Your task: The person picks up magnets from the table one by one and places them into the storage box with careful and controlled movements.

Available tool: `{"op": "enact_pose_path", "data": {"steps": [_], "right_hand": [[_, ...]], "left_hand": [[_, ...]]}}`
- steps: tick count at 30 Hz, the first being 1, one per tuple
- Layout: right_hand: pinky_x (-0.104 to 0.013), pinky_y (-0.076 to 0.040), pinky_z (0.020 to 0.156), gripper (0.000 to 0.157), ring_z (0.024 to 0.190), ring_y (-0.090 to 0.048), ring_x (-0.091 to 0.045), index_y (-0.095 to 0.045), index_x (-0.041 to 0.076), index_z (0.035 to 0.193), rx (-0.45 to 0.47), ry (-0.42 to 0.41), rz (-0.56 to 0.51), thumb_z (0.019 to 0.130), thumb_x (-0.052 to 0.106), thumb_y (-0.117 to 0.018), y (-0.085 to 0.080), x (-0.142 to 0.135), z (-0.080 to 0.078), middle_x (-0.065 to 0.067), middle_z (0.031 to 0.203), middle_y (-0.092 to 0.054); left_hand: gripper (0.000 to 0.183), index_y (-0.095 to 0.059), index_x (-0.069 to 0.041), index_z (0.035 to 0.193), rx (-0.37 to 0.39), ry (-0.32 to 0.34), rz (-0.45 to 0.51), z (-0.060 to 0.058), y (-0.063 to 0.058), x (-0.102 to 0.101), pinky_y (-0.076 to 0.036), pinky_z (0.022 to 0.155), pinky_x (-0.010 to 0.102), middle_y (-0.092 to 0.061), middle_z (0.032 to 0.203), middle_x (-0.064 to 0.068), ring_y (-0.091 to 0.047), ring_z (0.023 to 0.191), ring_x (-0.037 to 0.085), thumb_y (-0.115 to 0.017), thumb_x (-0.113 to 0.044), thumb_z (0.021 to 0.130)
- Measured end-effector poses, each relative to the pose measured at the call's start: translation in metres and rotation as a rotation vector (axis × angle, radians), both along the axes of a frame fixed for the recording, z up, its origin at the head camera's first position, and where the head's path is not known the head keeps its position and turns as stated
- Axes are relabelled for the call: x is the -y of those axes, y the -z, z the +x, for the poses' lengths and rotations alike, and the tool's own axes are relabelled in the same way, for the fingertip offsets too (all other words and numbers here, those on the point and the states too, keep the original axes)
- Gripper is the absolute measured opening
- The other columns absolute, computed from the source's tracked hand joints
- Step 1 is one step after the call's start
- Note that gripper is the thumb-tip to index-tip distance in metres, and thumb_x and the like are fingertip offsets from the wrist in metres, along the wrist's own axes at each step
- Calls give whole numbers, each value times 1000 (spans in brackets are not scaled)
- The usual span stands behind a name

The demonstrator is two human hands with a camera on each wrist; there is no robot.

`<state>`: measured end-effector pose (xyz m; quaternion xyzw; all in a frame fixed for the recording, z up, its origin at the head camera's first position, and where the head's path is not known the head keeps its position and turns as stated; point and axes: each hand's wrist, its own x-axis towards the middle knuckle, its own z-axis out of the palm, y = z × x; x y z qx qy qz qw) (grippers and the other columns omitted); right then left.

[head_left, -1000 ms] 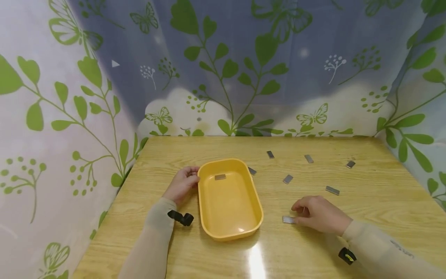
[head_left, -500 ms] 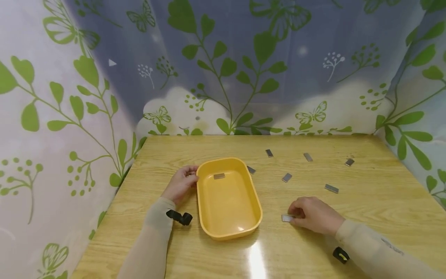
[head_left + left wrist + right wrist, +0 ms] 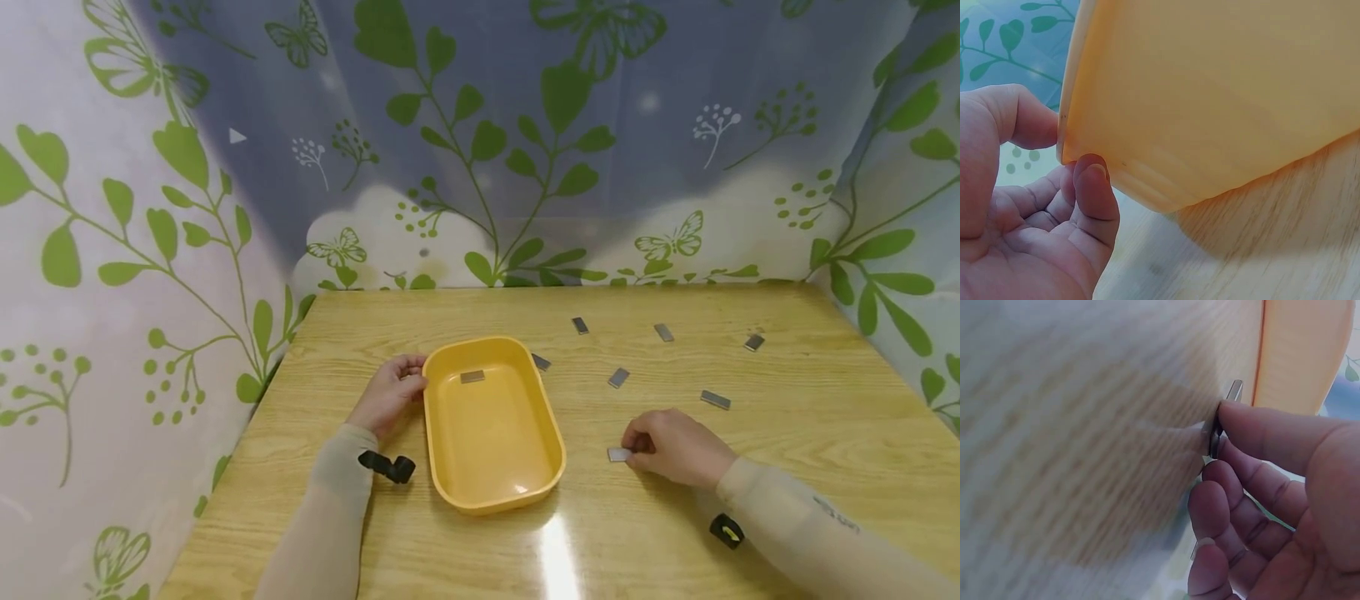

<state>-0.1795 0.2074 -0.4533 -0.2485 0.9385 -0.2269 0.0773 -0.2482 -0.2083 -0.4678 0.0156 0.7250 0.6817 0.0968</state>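
My left hand (image 3: 390, 396) pinches the left rim of a yellow plastic tray (image 3: 495, 450), thumb and fingers at its edge in the left wrist view. One small flat grey metal bar (image 3: 472, 377) lies inside, towards the far end. Right of the tray, my right hand (image 3: 675, 450) holds a similar silvery bar (image 3: 618, 455) between thumb and fingertips, its left end sticking out towards the tray. Seen from the right wrist, the thumb lies along this bar (image 3: 1236, 390), close over the wood, with the other fingers curled below.
Several more grey bars lie scattered on the wooden table (image 3: 360, 333) beyond the right hand, such as a long one (image 3: 716, 400) and a middle one (image 3: 618, 377). Another bar (image 3: 541, 362) sits beside the tray's right wall. A patterned cloth (image 3: 480, 208) hangs behind.
My right hand has closed in on the near bar and shifted slightly left and away from me; the bar has moved a little farther from me. The left hand stays at the tray.
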Motion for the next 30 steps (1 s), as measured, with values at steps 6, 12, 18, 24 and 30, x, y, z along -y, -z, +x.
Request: {"op": "enact_pose_path", "data": {"steps": [6, 12, 18, 24, 30], "right_hand": [[-26, -45, 64, 11, 69, -51, -5, -69, 19, 85, 32, 25, -5, 80, 17, -78, -3, -2, -2, 12, 78, -60], [-28, -46, 65, 18, 72, -52, -7, -68, 16, 88, 45, 27, -7, 79, 27, -79, -3, -4, -6, 10, 80, -60], [-28, -42, 65, 23, 71, -48, -9, -65, 17, 86, 47, 17, -11, 79, 33, -79, 0, -3, -8, 8, 78, -56], [-26, -40, 62, 20, 68, -46, -9, -62, 16, 83, 54, 0, -19, 81, 29, -78, 3, 0, -11, 7, 75, -54], [-25, -42, 62, 17, 68, -48, -8, -63, 18, 81, 78, -4, -47, 81, 28, -78, 6, 0, -12, 10, 75, -56]], "left_hand": [[38, -48, 8, 127, -22, -17, 1, -2, 3, -1, -52, 76, 29, -53, 111, 22, -56, 92, 26, -52, 4, 89], [37, -49, 7, 126, -21, -19, -6, -1, 3, -2, -52, 76, 30, -54, 111, 21, -56, 92, 26, -52, 3, 89], [39, -46, 10, 128, 3, 6, -10, -3, 2, -1, -51, 82, 38, -51, 114, 26, -53, 101, 37, -50, 6, 90], [39, -46, 10, 128, -2, -5, -11, -1, 3, -1, -52, 79, 33, -52, 114, 25, -54, 100, 34, -51, 5, 90], [38, -49, 8, 127, -29, -23, -23, 0, 6, -2, -52, 77, 29, -53, 112, 22, -55, 94, 26, -52, 3, 89]]}}
